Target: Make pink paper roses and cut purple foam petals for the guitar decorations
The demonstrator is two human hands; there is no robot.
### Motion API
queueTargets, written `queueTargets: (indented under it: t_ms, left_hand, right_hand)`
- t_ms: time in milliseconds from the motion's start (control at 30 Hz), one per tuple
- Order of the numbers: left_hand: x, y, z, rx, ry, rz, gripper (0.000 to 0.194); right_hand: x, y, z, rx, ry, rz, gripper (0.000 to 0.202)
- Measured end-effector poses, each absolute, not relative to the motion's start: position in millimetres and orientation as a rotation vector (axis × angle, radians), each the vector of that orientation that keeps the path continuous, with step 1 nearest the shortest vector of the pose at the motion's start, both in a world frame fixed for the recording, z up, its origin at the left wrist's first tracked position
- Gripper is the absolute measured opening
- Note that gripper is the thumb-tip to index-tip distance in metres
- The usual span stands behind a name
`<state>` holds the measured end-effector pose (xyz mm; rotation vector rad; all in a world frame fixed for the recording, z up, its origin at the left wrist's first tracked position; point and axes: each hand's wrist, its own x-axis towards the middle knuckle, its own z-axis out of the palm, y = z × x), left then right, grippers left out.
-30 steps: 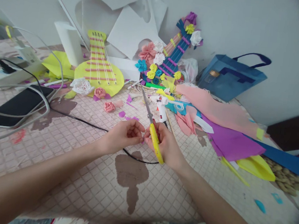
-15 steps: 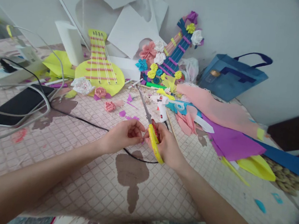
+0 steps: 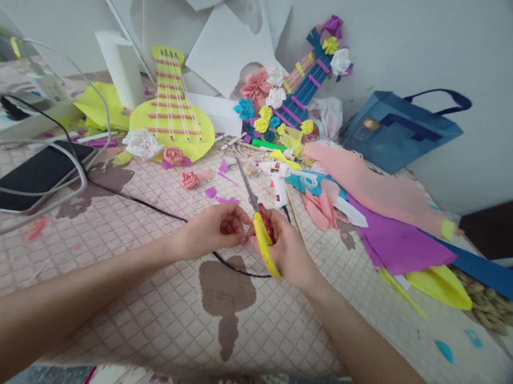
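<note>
Near the middle of the table, my left hand (image 3: 216,230) is closed in a pinch. A small purple bit of paper (image 3: 246,240) shows at its fingertips, mostly hidden. My right hand (image 3: 291,247) touches the same bit with its fingertips and grips a pair of scissors (image 3: 261,235) with yellow and red handles. The scissor blades point away from me, up and to the left. Just beyond the hands are purple paper scraps (image 3: 211,193), a pink paper rose (image 3: 189,179) and a white glue gun (image 3: 279,182).
A yellow paper guitar (image 3: 172,125) leans at the back left, with a blue flower-covered guitar (image 3: 304,93) further right. Crepe paper (image 3: 404,247) lies at right, by a blue bag (image 3: 395,130). A black cable (image 3: 145,206) runs under the hands; a dark tablet (image 3: 33,175) lies left.
</note>
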<state>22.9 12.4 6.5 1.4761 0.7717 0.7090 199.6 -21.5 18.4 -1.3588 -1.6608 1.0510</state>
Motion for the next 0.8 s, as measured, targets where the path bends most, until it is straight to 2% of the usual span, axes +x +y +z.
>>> queueTargets:
  t_ms: [300, 667, 800]
  left_hand:
    - [22, 11, 10, 1.495, 0.847, 0.664, 0.035]
    - [23, 9, 14, 1.411, 0.853, 0.622, 0.021]
    - [22, 10, 20, 1.366, 0.889, 0.613, 0.029]
  right_hand:
    - [198, -22, 22, -1.363, -1.558, 1.05, 0.03]
    - [197, -21, 23, -1.342, -1.514, 1.073, 0.029]
    - [198, -20, 21, -1.362, -1.506, 1.051, 0.025]
